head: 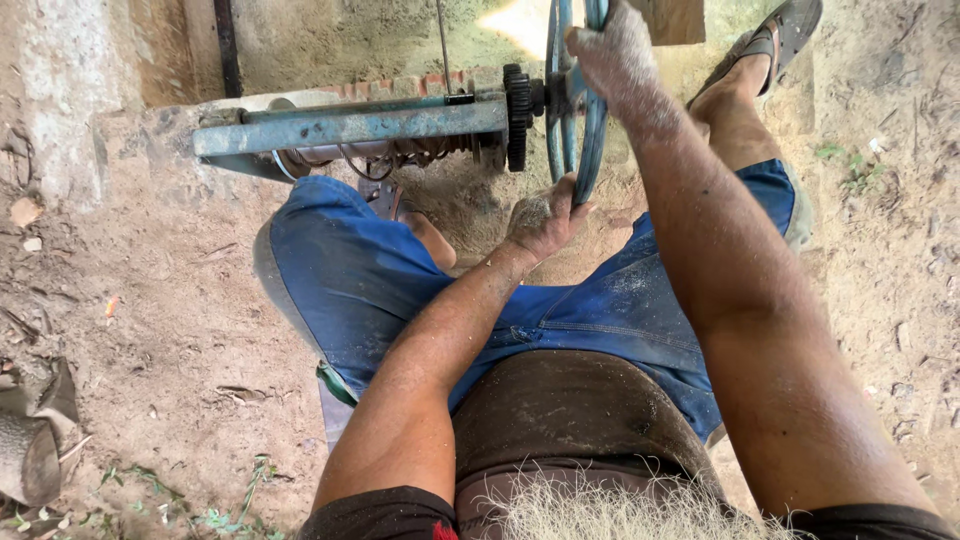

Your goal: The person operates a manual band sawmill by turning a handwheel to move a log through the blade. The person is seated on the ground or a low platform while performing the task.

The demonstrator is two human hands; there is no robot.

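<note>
Upper centre: dusty left hand and right hand clench fingers around a thin blue metal wheel, beside a black toothed gear.

Soft shaded daylight, sharp focus; a blown-out sun patch at the top, slight wide-angle stretch at edges

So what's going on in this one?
A person sits on dusty ground with both hands on a blue wheel seen edge-on. The right hand grips the rim near the top, the left hand holds it lower down. The wheel sits beside a black gear at the end of a blue metal frame. Both hands are coated in pale dust.
</note>
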